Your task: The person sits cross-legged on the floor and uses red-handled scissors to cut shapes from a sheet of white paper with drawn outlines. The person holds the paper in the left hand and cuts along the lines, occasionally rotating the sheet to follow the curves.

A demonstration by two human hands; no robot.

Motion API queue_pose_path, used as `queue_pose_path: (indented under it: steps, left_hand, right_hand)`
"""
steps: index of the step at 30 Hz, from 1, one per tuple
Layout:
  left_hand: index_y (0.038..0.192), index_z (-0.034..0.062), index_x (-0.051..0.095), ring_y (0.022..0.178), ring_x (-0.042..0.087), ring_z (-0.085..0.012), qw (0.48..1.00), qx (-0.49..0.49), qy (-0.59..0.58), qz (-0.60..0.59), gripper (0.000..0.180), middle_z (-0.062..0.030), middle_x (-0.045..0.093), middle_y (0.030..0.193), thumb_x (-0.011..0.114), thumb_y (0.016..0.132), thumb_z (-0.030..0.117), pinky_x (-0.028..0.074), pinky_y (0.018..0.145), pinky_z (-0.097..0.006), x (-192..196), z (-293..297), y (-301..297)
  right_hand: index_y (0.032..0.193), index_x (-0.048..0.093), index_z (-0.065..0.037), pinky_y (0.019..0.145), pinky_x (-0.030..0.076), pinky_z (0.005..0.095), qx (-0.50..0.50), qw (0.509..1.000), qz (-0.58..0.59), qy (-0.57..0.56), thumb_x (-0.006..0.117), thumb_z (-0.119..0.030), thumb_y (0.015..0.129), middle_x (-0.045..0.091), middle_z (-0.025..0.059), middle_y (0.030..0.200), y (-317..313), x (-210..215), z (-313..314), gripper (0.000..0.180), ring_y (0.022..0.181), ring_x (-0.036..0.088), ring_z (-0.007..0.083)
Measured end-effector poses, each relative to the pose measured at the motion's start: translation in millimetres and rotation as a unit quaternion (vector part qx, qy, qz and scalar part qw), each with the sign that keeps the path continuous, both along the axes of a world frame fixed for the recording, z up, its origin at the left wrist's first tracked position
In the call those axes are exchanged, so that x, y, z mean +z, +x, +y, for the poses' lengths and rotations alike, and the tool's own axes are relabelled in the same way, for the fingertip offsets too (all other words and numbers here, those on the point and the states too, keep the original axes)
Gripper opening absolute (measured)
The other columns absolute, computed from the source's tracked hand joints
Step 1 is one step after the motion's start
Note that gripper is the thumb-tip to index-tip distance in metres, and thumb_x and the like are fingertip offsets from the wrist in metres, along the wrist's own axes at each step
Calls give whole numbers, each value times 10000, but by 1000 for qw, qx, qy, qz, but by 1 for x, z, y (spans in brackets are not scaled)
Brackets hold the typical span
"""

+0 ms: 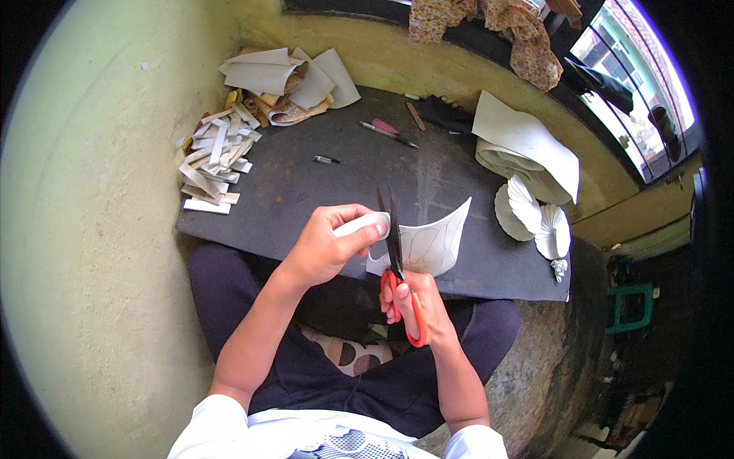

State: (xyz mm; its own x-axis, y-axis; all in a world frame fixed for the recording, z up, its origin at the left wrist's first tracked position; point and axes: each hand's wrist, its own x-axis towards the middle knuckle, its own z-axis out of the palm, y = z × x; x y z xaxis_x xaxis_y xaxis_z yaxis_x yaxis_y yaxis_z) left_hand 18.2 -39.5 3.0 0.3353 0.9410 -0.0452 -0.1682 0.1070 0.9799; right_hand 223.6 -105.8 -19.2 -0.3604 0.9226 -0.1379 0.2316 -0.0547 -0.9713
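My left hand (325, 241) pinches a small white oval piece (356, 224) between thumb and fingers. Red-handled scissors (394, 245) are gripped in my right hand (420, 298), their dark blades pointing away from me and slightly parted. The blades stand close by the rounded end of the white piece; whether they touch it I cannot tell. Just beyond my right hand, a curved white sheet (436, 241) with drawn petal-like outlines rests at the table's near edge, partly hidden behind the scissors.
The dark table (306, 191) carries a heap of white strips (214, 157) and folded sheets (306, 84) at the left. A pen (388, 134) and a black cap (326, 159) lie mid-table. Rolled white sheets (527, 149) and fluted white shell-like pieces (535, 218) sit right. A green stool (633, 308) stands beyond.
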Motion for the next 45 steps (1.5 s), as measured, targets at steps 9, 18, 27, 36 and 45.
queue_pose_path:
  steps: [9, 18, 27, 36, 45]
  left_hand:
    - [971, 12, 739, 667, 550, -47, 998, -13, -21, 62, 234, 23, 646, 768, 762, 910, 236, 423, 616, -218, 9, 3, -12]
    - [968, 26, 741, 656, 514, -38, 1000, 9, -11, 2, 246, 39, 622, 763, 774, 905, 262, 397, 600, -210, 2, 2, -3]
    - [964, 28, 745, 652, 487, -22, 999, 7, -14, 46, 272, 51, 605, 754, 773, 899, 291, 365, 573, -206, 6, -1, -3]
    - [953, 41, 755, 668, 515, -26, 999, 9, -16, 48, 246, 44, 648, 786, 771, 901, 281, 396, 591, -206, 4, -1, -2]
    - [948, 35, 750, 646, 495, -26, 998, -8, -27, 51, 234, 54, 611, 750, 785, 894, 259, 369, 567, -205, 6, 0, -7]
  right_hand:
    - [739, 554, 1, 502, 503, 306, 13, 999, -35, 12, 460, -784, 930, 582, 44, 611, -2, 7, 0, 814, 536, 618, 141]
    - [810, 574, 1, 523, 522, 276, 1, 999, 9, -33, 402, -840, 896, 584, 59, 688, -4, -3, -2, 863, 571, 597, 127]
    - [820, 576, 8, 588, 561, 291, 12, 999, 26, -33, 470, -715, 973, 607, 52, 700, -2, -3, -1, 746, 625, 631, 122]
    - [823, 579, 25, 582, 562, 304, 9, 999, 18, -31, 467, -764, 941, 608, 66, 690, -2, -5, -1, 806, 623, 638, 140]
    - [764, 569, 19, 530, 541, 313, 7, 1000, -4, -10, 456, -792, 924, 597, 76, 647, -4, -1, -1, 835, 574, 636, 156]
